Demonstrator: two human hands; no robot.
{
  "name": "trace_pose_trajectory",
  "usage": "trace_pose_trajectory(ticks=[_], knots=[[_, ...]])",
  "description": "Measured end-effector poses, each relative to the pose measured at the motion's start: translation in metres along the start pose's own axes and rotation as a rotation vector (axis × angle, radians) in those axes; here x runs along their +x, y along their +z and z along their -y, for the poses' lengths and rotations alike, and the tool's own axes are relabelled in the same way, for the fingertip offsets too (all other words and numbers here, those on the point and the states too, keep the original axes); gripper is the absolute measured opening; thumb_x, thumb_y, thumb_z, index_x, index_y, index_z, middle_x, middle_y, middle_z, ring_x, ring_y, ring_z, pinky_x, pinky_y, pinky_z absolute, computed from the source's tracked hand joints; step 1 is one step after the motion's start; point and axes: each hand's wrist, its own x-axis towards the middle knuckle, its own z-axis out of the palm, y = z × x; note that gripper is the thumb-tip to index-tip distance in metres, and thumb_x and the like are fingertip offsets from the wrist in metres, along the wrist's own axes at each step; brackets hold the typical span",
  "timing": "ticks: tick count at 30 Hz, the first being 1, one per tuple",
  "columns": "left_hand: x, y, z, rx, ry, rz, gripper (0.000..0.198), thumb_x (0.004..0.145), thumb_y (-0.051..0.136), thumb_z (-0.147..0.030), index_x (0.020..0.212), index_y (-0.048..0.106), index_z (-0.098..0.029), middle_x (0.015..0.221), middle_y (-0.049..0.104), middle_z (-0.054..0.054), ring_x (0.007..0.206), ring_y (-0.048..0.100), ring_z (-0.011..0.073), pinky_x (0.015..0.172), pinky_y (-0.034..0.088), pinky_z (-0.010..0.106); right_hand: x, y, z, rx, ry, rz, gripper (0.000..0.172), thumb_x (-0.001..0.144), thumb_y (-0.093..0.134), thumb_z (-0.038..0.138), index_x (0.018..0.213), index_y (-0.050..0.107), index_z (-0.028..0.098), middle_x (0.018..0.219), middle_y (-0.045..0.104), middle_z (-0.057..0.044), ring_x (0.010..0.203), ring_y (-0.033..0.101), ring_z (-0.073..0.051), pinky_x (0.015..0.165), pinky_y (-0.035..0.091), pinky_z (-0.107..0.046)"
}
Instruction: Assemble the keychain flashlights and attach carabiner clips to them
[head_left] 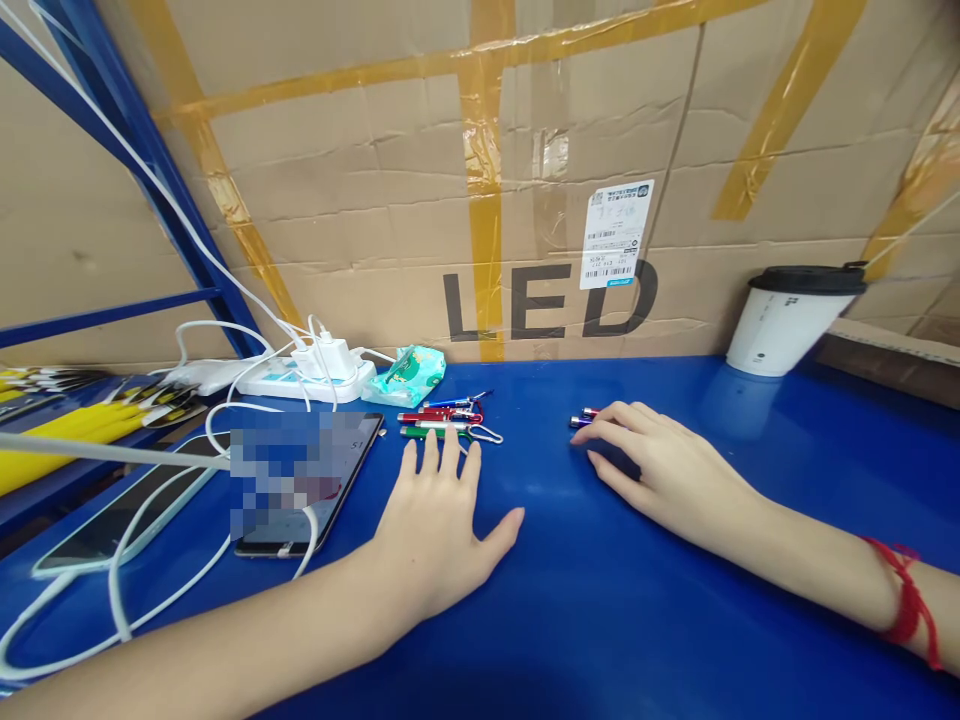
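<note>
My left hand lies palm down on the blue table, fingers spread. Its fingertips reach the near edge of a row of slim metal keychain penlights, in blue, red, silver and green, with small carabiner clips at their right ends. To the right, my right hand arches over the table with its fingers loosely bent and the thumb apart. The ends of two more penlights, one reddish and one blue, poke out by its index finger. The rest of these is hidden behind the fingers. A red string bracelet circles my right wrist.
Left of my left hand lie a dark phone, partly pixelated, and a second phone with a white cable. Behind them are a power strip and a teal packet. A lidded paper cup stands back right, before a large cardboard box.
</note>
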Motion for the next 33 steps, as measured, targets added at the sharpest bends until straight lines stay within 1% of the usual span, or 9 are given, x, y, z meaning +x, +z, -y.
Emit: trace_pose_trajectory(ticks=[3,8,12,15,17,21,25,28,33], knots=[[-0.003,-0.001,-0.002,-0.092,0.099,0.014,0.07,0.085,0.035,-0.055,0.136,0.038,-0.007,0.144,0.025,0.023,0.134,0.019,0.0385,0.106,0.019,0.056,0.0,-0.001,0.0,0.035,0.026,0.031,0.03,0.087,0.035,0.034,0.1,0.062,0.03,0.108,0.054,0.001,0.097,0.05,-0.007,0.082,0.043,-0.021],[-0.01,0.001,-0.006,-0.286,0.272,0.046,0.063,0.088,0.033,-0.052,0.142,0.026,-0.021,0.149,0.02,0.011,0.135,0.021,0.0293,0.105,0.025,0.051,0.0,-0.002,0.002,0.081,0.053,0.073,0.031,0.086,0.034,0.034,0.1,0.062,0.029,0.109,0.053,0.0,0.099,0.05,-0.008,0.086,0.046,-0.025],[-0.008,0.004,-0.004,-0.25,0.17,-0.051,0.065,0.088,0.033,-0.049,0.143,0.024,-0.015,0.149,0.016,0.012,0.138,0.012,0.0287,0.107,0.022,0.051,0.001,-0.004,0.004,0.122,0.114,0.137,0.031,0.087,0.033,0.035,0.1,0.061,0.032,0.112,0.052,0.002,0.104,0.05,-0.009,0.091,0.046,-0.031],[-0.004,0.005,-0.002,-0.228,0.104,-0.002,0.066,0.089,0.029,-0.051,0.141,0.026,-0.01,0.149,0.017,0.014,0.138,0.011,0.0304,0.107,0.022,0.053,0.001,-0.005,0.003,0.135,0.124,0.146,0.032,0.087,0.032,0.035,0.099,0.061,0.032,0.113,0.052,0.002,0.105,0.05,-0.01,0.092,0.046,-0.032],[-0.003,0.004,-0.001,-0.22,0.141,0.022,0.062,0.09,0.029,-0.049,0.139,0.032,-0.011,0.148,0.02,0.013,0.137,0.014,0.0295,0.108,0.022,0.051,0.0,-0.004,0.003,0.138,0.105,0.129,0.032,0.086,0.032,0.035,0.099,0.061,0.031,0.112,0.052,0.001,0.104,0.05,-0.01,0.091,0.047,-0.031],[-0.004,0.002,-0.003,-0.203,0.263,-0.044,0.048,0.091,0.033,-0.038,0.134,0.04,-0.017,0.143,0.035,0.009,0.134,0.025,0.0245,0.108,0.027,0.044,0.0,-0.002,0.003,0.172,0.076,0.118,0.032,0.086,0.032,0.036,0.1,0.061,0.031,0.11,0.053,0.002,0.105,0.05,-0.01,0.093,0.047,-0.032],[-0.004,0.003,-0.002,-0.212,0.271,-0.076,0.045,0.092,0.034,-0.036,0.134,0.041,-0.02,0.142,0.034,0.011,0.134,0.024,0.0265,0.105,0.03,0.047,0.0,-0.003,0.004,0.216,0.103,0.137,0.033,0.087,0.03,0.037,0.101,0.059,0.032,0.111,0.052,0.003,0.107,0.049,-0.009,0.097,0.045,-0.034],[-0.003,0.003,-0.002,-0.251,0.329,-0.07,0.04,0.092,0.034,-0.032,0.127,0.049,-0.019,0.137,0.042,0.009,0.132,0.029,0.0251,0.104,0.032,0.044,-0.001,-0.005,0.006,0.241,0.093,0.122,0.033,0.088,0.029,0.041,0.107,0.055,0.035,0.116,0.05,0.004,0.111,0.048,-0.009,0.098,0.045,-0.033],[-0.002,0.002,-0.002,-0.332,0.472,-0.089,0.035,0.092,0.036,-0.021,0.122,0.053,-0.018,0.127,0.053,0.005,0.125,0.04,0.0195,0.102,0.035,0.035,-0.004,-0.005,0.01,0.27,-0.078,0.155,0.038,0.087,0.032,0.045,0.123,0.043,0.041,0.126,0.044,0.007,0.122,0.04,-0.008,0.106,0.039,-0.032]])
